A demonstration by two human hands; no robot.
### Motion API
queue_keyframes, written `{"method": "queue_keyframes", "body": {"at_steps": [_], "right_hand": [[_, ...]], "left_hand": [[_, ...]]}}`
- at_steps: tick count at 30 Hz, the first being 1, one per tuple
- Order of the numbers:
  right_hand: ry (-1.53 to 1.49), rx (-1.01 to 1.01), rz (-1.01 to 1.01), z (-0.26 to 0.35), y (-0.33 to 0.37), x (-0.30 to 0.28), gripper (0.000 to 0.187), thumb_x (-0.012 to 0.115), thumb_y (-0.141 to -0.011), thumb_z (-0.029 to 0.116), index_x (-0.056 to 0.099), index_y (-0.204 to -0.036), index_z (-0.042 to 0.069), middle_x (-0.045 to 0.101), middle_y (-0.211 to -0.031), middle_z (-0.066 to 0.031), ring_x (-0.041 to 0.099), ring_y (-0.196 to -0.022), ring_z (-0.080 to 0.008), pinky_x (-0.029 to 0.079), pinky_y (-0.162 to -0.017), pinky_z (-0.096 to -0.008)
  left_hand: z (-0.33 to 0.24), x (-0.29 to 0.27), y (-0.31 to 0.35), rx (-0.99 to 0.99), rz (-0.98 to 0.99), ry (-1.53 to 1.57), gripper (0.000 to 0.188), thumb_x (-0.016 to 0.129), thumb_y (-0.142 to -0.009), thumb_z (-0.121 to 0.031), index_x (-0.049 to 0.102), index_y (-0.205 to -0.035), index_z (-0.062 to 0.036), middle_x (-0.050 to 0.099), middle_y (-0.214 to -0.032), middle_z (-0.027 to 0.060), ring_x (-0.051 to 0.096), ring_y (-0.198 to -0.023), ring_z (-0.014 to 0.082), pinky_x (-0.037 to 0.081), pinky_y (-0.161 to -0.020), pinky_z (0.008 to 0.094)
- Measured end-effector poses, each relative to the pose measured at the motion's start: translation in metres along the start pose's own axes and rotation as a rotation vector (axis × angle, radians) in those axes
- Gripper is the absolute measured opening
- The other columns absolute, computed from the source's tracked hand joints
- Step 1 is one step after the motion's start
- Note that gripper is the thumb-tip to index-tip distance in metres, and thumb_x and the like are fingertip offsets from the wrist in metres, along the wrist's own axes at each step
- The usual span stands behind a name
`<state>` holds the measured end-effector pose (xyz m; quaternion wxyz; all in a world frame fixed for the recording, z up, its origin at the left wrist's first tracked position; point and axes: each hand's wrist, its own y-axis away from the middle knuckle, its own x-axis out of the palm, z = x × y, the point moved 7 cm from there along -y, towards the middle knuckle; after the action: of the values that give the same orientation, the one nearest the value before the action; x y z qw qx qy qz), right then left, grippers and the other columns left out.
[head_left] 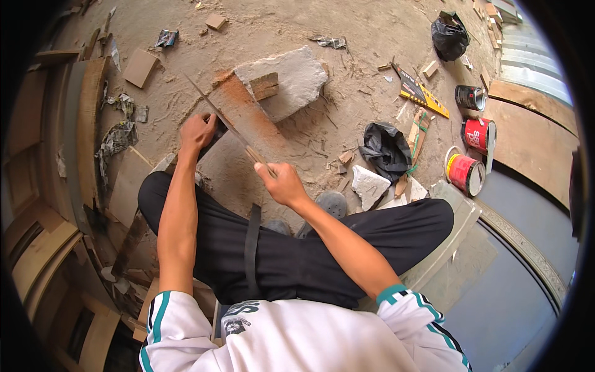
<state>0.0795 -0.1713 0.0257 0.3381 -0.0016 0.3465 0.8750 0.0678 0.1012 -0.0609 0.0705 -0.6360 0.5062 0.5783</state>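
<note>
Thin tool (229, 126) gripped in right hand (282, 183), dark piece (215, 134) in left hand (199, 131); left knuckles best kept clear of stroke.

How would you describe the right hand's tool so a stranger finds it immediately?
Start from the dark trousers, then go up to the right hand. From its grip, a long, thin tool runs up and left, past the left hand. Unlike the nearby wood block, it narrows to a point.

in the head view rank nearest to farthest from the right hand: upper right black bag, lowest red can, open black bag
From the right hand:
1. Open black bag, right, slightly ahead
2. Lowest red can, farther right
3. Upper right black bag, far ahead, right
</note>
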Motion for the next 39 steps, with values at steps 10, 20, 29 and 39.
{"method": "queue_keyframes", "body": {"at_steps": [10, 20, 29, 39], "right_hand": [[0.005, -0.044, -0.005, -0.001, -0.006, 0.0, 0.055, 0.057, -0.099, 0.042, 0.06, -0.066, -0.002, 0.044, -0.051, -0.0093, 0.041, -0.05, -0.0163, 0.038, -0.052, -0.037], [0.017, 0.007, -0.026, 0.019, 0.016, -0.004, 0.055, 0.056, -0.097, 0.042, 0.058, -0.064, -0.002, 0.053, -0.054, -0.0178, 0.053, -0.05, -0.0267, 0.042, -0.054, -0.0424], [0.013, -0.044, -0.123, -0.009, 0.014, -0.008, 0.05, 0.058, -0.097, 0.038, 0.058, -0.067, -0.002, 0.048, -0.052, -0.0119, 0.045, -0.049, -0.0178, 0.038, -0.05, -0.0379], [-0.059, -0.051, -0.103, 0.01, 0.066, -0.086, 0.042, 0.062, -0.096, 0.032, 0.06, -0.072, -0.002, 0.042, -0.052, -0.0109, 0.039, -0.05, -0.0137, 0.035, -0.049, -0.0358]], "left_hand": [[0.012, 0.002, -0.003, -0.021, 0.001, -0.015, 0.054, 0.046, -0.093, -0.049, 0.075, -0.109, -0.0069, 0.071, -0.1, 0.0254, 0.068, -0.094, 0.0433, 0.053, -0.086, 0.0487], [0.013, 0.004, -0.001, -0.003, -0.015, -0.022, 0.055, 0.042, -0.095, -0.047, 0.074, -0.106, -0.0043, 0.07, -0.1, 0.0272, 0.066, -0.095, 0.0455, 0.051, -0.087, 0.0514], [0.001, 0.002, 0.0, 0.133, -0.18, -0.068, 0.053, 0.031, -0.098, -0.034, 0.068, -0.089, 0.0039, 0.068, -0.097, 0.0294, 0.064, -0.091, 0.0492, 0.048, -0.082, 0.0558], [0.036, -0.019, -0.013, -0.148, -0.118, -0.006, 0.062, 0.029, -0.1, -0.049, 0.072, -0.11, -0.0049, 0.068, -0.11, 0.0269, 0.063, -0.106, 0.0463, 0.048, -0.091, 0.0512]]}}
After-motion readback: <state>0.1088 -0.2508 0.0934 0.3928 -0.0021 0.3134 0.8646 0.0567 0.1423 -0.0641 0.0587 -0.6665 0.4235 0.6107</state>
